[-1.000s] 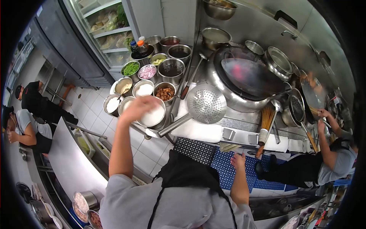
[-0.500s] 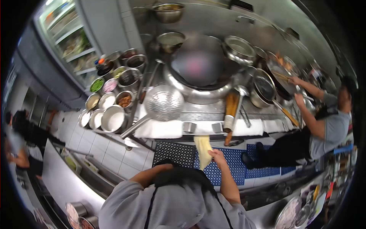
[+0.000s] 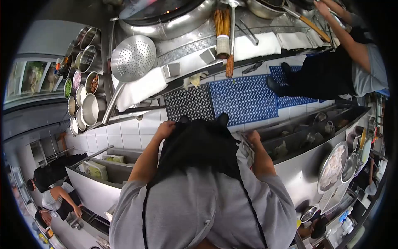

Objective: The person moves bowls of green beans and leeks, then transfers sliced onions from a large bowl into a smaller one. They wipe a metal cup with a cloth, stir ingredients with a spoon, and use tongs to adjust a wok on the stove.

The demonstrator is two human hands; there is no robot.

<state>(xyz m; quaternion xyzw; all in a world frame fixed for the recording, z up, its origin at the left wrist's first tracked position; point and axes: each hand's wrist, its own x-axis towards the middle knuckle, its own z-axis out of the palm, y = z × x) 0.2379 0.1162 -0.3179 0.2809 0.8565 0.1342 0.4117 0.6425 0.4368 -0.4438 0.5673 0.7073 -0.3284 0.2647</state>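
Note:
My left hand (image 3: 166, 129) is at the left edge of the black apron (image 3: 195, 145), its fingers curled around the fabric. Low on the other side, my right hand (image 3: 253, 137) is closed beside a crumpled greyish cloth-like thing (image 3: 245, 146), close to the counter's sunken trough (image 3: 273, 159); I cannot tell what it grips. A pale yellow cloth (image 3: 195, 79) lies bunched at the foot of the stove, by the mats. A perforated strainer (image 3: 133, 58) rests on a folded white towel (image 3: 143, 88), its handle pointing toward me.
A wok station (image 3: 170, 27) stands ahead, with a bamboo brush (image 3: 222, 35) at its front. Steel pots of ingredients (image 3: 92, 108) cluster left. Black (image 3: 188, 101) and blue (image 3: 242, 99) mats cover the floor. A co-worker (image 3: 327, 70) stands right; another person (image 3: 62, 197) is at left.
The yellow cloth has left my right hand and lies by the stove's foot. Both hands are now down at my sides, and the view has tilted down, away from the wok.

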